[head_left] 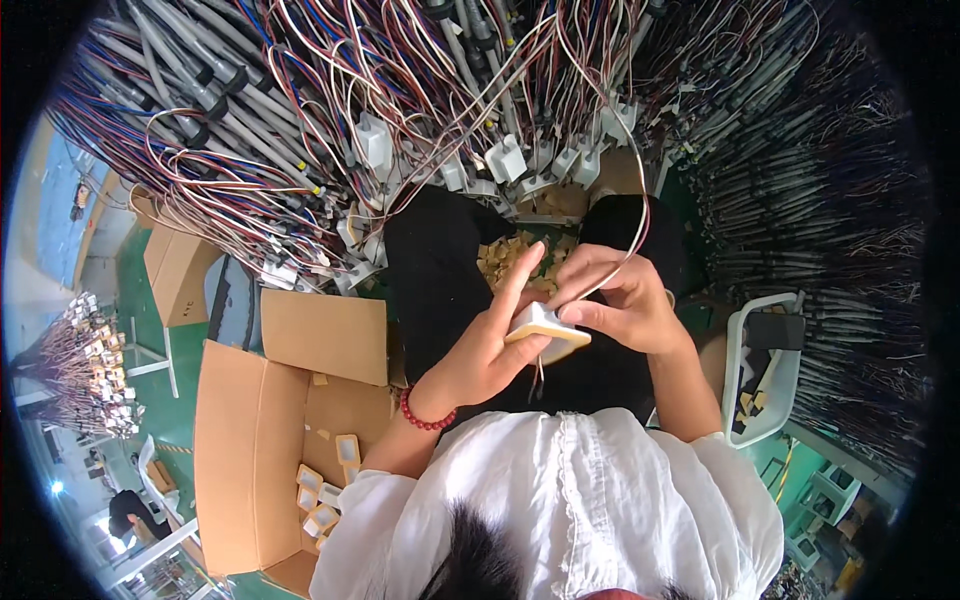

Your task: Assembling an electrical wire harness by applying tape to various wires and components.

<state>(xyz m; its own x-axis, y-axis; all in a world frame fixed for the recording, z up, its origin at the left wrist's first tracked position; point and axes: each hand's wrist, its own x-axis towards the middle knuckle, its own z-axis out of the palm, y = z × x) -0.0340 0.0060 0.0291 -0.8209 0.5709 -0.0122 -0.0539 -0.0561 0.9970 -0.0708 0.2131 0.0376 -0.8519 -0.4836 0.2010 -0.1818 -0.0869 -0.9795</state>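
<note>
My left hand (490, 345) cradles a small white square housing with a tan rim (545, 325) from below, index finger pointing up. My right hand (620, 300) pinches the housing's upper right edge and holds a thin white wire (640, 215) that curves up to the hanging wire bundles. Both hands meet above my lap, covered in black cloth (440, 280). A pile of small tan square pieces (505, 255) lies on my lap just beyond the hands. A red bead bracelet (425, 418) circles my left wrist.
Dense bundles of red, blue and white wires with white connectors (370, 140) hang ahead. An open cardboard box (250, 450) at my left holds a few white housings (318, 490). A white plastic bin (765, 370) stands at my right. Dark cable bundles (830, 200) fill the right side.
</note>
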